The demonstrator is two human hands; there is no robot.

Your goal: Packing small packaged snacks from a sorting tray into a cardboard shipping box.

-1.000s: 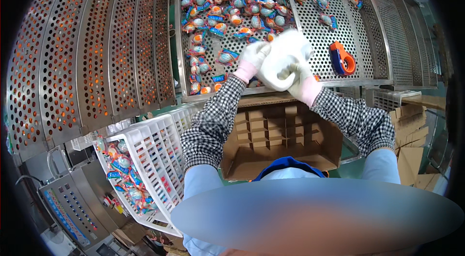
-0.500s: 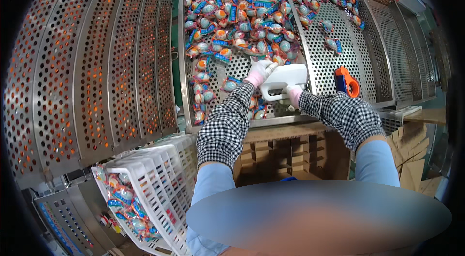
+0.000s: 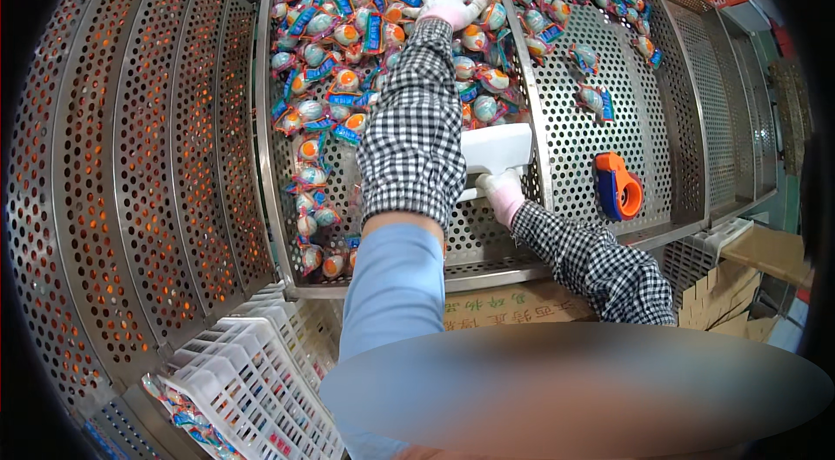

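My left hand (image 3: 448, 6), in a white and pink glove, reaches to the far part of the perforated metal tray (image 3: 417, 283). Its fingers are spread over the heap of wrapped eggs (image 3: 374, 32), which are pale, in clear film with blue and orange print. Whether a fingertip touches an egg I cannot tell. Nearer to me, my right hand (image 3: 502, 194), gloved alike, is closed on the handle of a white plastic scoop (image 3: 497, 148). The scoop lies beside the tray's metal divider (image 3: 527, 69), partly hidden by my left sleeve.
An orange and blue tape dispenser (image 3: 619, 187) lies in the right compartment, with a few wrapped eggs (image 3: 595, 101) farther back. Perforated metal panels (image 3: 130, 130) stand at left. A white plastic crate (image 3: 261, 373) sits lower left, a cardboard box (image 3: 531, 303) before the tray.
My left hand has let go of the scoop and moved away from me, over the heaped eggs, with its fingers spreading. My right hand still holds the scoop. The view has shifted.
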